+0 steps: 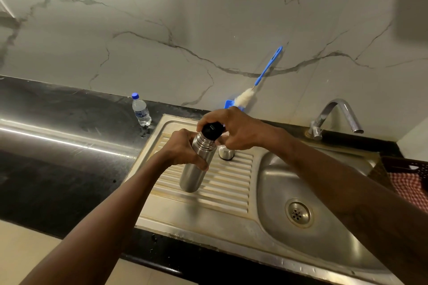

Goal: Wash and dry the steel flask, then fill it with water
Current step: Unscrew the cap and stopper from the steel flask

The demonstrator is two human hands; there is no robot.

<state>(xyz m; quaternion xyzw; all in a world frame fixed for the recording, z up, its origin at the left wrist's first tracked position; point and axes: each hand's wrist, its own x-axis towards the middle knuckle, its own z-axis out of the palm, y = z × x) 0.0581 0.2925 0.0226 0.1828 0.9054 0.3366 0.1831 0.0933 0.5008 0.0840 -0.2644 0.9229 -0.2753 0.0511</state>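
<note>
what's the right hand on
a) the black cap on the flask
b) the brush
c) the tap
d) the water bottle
a: the right hand grips the black cap atop the flask, which the left hand holds by its body.

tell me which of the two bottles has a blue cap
The clear plastic water bottle standing on the black counter left of the sink. The steel flask, gripped by the left hand, has a black top instead.

2 hands, left hand (183, 149), right hand (236, 132); 1 flask (193, 177); 1 cap (211, 131); 1 cup (226, 153); 1 bottle (141, 111); 1 brush (246, 97); 1 tap (323, 118).
</note>
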